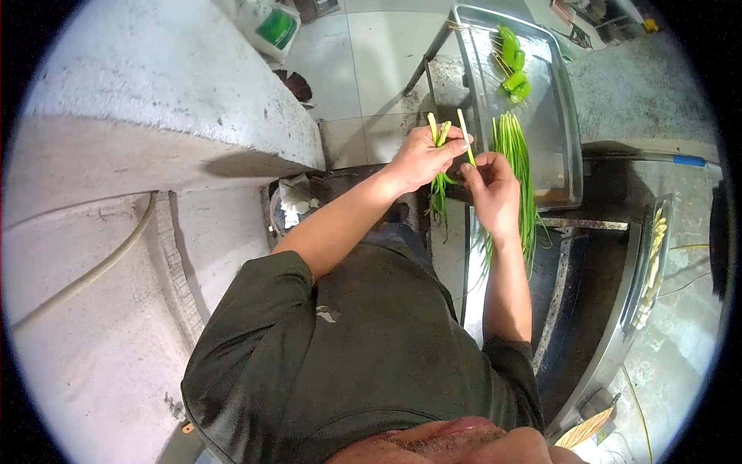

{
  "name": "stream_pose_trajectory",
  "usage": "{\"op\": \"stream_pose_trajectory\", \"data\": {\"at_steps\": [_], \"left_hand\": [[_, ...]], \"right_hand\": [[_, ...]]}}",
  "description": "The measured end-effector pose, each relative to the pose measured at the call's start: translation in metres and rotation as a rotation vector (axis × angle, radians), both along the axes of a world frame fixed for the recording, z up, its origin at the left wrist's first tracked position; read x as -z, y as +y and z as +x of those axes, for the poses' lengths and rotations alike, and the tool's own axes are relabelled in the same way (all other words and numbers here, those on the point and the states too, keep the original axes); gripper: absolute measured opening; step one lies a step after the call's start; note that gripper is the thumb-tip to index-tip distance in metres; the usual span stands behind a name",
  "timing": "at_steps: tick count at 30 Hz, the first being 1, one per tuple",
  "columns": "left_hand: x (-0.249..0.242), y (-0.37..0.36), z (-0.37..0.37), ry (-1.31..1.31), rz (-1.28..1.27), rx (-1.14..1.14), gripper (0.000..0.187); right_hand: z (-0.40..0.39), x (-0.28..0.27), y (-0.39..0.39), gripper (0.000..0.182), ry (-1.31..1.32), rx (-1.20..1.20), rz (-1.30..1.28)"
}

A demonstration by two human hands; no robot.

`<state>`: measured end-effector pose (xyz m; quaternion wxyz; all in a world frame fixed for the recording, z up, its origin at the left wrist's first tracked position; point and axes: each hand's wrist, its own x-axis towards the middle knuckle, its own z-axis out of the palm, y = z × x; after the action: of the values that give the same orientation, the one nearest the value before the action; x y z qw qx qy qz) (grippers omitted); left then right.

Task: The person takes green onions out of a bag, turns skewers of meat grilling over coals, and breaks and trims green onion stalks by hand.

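Observation:
My left hand [423, 161] is closed around a few green stalks [439, 193], their pale cut ends upward and their leaves hanging below the palm. Just to its right, my right hand [496, 193] pinches a single stalk [462, 127] between thumb and finger, its whitish end pointing up. The left fingertips are right beside this stalk. Behind the right hand runs a long bunch of thin green chives [512, 147], lying over the tray's near left side and trailing down past my wrist.
A clear-walled rectangular tray [573, 147] stands ahead, with green peppers [510, 58] on thin skewers inside. To the right, pale skewered pieces [653, 263] lie in a narrow metal tray. A rough concrete ledge [178, 131] stands at left, a white jug [267, 27] beyond it.

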<state>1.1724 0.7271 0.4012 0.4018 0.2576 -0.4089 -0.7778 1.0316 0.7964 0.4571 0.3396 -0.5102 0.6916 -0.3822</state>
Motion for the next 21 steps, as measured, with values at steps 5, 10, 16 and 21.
{"op": "stream_pose_trajectory", "data": {"at_steps": [5,10,16,21], "left_hand": [[0.001,0.005,0.029,-0.012,-0.005,-0.072,0.018],[-0.003,0.01,0.055,-0.092,0.003,-0.152,0.018],[0.001,0.019,0.088,-0.205,0.015,-0.236,0.021],[-0.004,0.028,0.107,-0.238,-0.117,-0.134,0.019]], "right_hand": [[0.024,0.008,0.0,0.011,-0.476,-0.016,0.098],[0.048,0.012,0.0,0.013,-0.675,-0.05,0.122],[0.077,0.015,0.0,0.011,-0.715,-0.068,0.149],[0.093,0.033,-0.002,0.012,-0.589,-0.154,0.084]]}}
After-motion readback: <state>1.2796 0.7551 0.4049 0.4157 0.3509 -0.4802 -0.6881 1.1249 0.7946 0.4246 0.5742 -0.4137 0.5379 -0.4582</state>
